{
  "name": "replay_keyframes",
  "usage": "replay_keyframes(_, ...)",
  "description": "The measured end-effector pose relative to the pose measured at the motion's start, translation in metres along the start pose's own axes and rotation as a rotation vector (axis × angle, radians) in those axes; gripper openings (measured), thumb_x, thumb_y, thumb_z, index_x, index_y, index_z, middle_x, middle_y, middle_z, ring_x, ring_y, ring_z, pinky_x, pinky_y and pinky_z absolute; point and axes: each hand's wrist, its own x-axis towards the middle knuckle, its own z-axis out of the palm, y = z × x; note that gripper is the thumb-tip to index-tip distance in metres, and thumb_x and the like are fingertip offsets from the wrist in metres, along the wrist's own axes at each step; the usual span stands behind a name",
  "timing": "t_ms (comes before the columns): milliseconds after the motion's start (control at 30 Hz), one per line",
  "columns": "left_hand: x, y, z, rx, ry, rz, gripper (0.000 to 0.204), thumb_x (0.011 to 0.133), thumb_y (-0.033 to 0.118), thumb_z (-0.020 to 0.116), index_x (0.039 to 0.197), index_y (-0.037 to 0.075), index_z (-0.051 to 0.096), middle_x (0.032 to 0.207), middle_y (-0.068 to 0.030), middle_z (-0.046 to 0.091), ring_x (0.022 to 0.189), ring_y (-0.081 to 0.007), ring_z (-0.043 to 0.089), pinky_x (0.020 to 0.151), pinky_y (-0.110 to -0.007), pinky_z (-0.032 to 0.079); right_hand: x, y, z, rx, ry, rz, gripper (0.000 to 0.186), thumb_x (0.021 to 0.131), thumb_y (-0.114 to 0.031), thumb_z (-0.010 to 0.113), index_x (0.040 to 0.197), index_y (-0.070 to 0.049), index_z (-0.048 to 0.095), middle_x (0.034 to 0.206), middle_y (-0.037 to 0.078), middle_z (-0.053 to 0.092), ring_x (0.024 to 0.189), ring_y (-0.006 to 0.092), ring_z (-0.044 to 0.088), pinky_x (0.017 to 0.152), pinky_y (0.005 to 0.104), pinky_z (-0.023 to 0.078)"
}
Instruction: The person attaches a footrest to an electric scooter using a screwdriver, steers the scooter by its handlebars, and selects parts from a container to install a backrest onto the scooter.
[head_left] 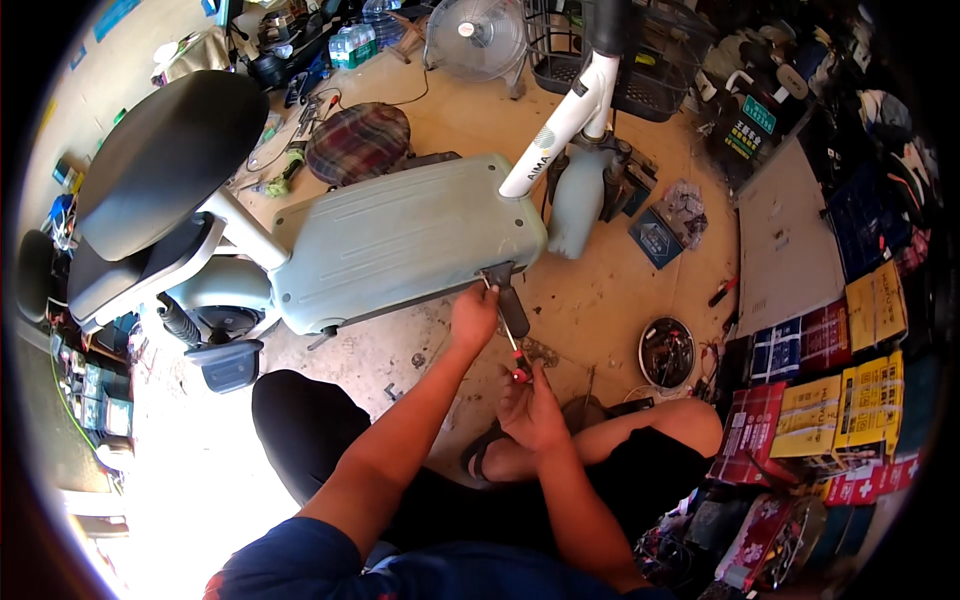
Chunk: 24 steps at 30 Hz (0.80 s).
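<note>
An electric scooter with a pale grey-green footboard [390, 235], a white stem [560, 125] and a black seat [170, 160] stands in front of me. A dark footrest-like piece [512, 308] juts from the footboard's near right edge. Beside it, my left hand [474, 318] is closed, its fingertips around the upper end of a screwdriver's thin shaft; the tip is hidden there. My right hand [533, 412] is lower and nearer to me, its fingers closed on the red-and-black handle of the screwdriver [520, 366].
A round metal bowl of small parts [667, 353] sits on the floor at right, near a red-handled tool [722, 291]. Stacked yellow boxes [868, 405] line the right side. Behind the scooter are a plaid cushion [358, 143] and a fan [475, 35].
</note>
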Motion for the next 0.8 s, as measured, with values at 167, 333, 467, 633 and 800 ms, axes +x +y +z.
replay_keyframes(167, 0.002, -0.003, 0.004, 0.003, 0.006, -0.031, 0.034, 0.099, 0.031, 0.060, 0.092, -0.002, 0.063, 0.087, -0.0316, 0.065, 0.090, -0.0531, 0.062, 0.076, -0.060, 0.047, -0.015, 0.035, 0.011, -0.983, 0.349, -0.696, 0.052, 0.105, -0.055, 0.053, 0.115, -0.005, 0.063, 0.117, 0.019, 0.069, 0.084, 0.0238, 0.068, 0.073, 0.0369, 0.059)
replay_keyframes(333, -0.007, 0.007, 0.003, 0.048, 0.033, -0.035, 0.035, 0.100, 0.033, 0.060, 0.095, -0.002, 0.063, 0.088, -0.0320, 0.066, 0.090, -0.0534, 0.063, 0.078, -0.061, 0.049, -0.005, 0.018, 0.004, -1.174, 0.397, -0.660, 0.061, 0.105, -0.055, 0.053, 0.123, 0.003, 0.060, 0.110, 0.020, 0.071, 0.100, 0.0288, 0.073, 0.083, 0.0383, 0.058)
replay_keyframes(467, -0.002, -0.006, 0.008, 0.054, 0.040, 0.002, 0.035, 0.100, 0.033, 0.061, 0.096, -0.002, 0.062, 0.089, -0.0322, 0.067, 0.090, -0.0532, 0.063, 0.078, -0.060, 0.049, 0.000, 0.007, 0.010, -0.464, 0.261, -0.373, 0.058, 0.104, -0.047, 0.059, 0.121, 0.009, 0.058, 0.110, 0.020, 0.071, 0.096, 0.0292, 0.073, 0.084, 0.0373, 0.057)
replay_keyframes(633, -0.001, -0.005, 0.011, 0.045, 0.064, 0.003, 0.035, 0.099, 0.032, 0.060, 0.095, -0.002, 0.063, 0.089, -0.0311, 0.067, 0.089, -0.0526, 0.064, 0.077, -0.059, 0.050, -0.016, 0.035, 0.031, -1.670, 0.514, -1.272, 0.052, 0.103, -0.043, 0.063, 0.116, 0.007, 0.059, 0.108, 0.022, 0.072, 0.096, 0.0347, 0.072, 0.084, 0.0407, 0.058)
replay_keyframes(800, -0.003, -0.001, 0.010, -0.005, 0.068, 0.001, 0.035, 0.099, 0.033, 0.061, 0.097, -0.002, 0.063, 0.089, -0.0309, 0.067, 0.089, -0.0526, 0.064, 0.077, -0.059, 0.050, -0.010, 0.027, 0.025, -1.730, 0.524, -0.715, 0.043, 0.105, -0.044, 0.057, 0.118, -0.003, 0.063, 0.112, 0.018, 0.072, 0.097, 0.0336, 0.072, 0.077, 0.0424, 0.059)
